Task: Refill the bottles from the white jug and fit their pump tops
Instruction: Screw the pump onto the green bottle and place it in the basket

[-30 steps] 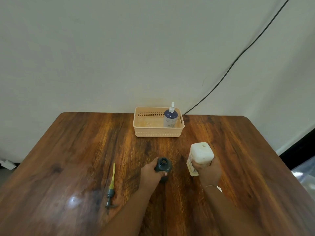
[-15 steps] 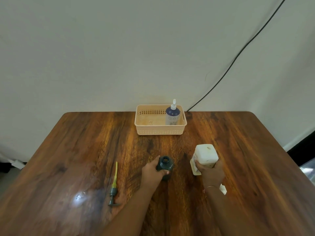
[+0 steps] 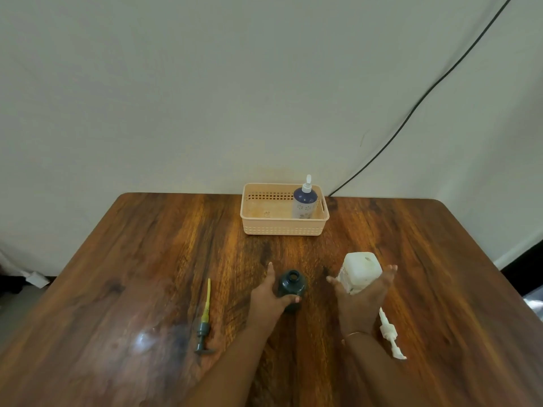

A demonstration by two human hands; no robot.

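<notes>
A dark green bottle stands open-necked at the table's middle, and my left hand grips its near side. Just to the right stands the white jug. My right hand is right behind the jug with thumb and fingers spread to either side of it, not wrapped around it. A dark grey pump top with a yellow tube lies to the left of the bottle. By my right wrist lies a white pump top.
A peach plastic basket sits at the table's far edge against the wall, holding a blue bottle with a white pump. A black cable runs up the wall on the right. The wooden table ends close on both sides.
My right hand has opened its fingers off the white jug, which now stands on the table. The white pump top has come into view. My left hand stays on the green bottle.
</notes>
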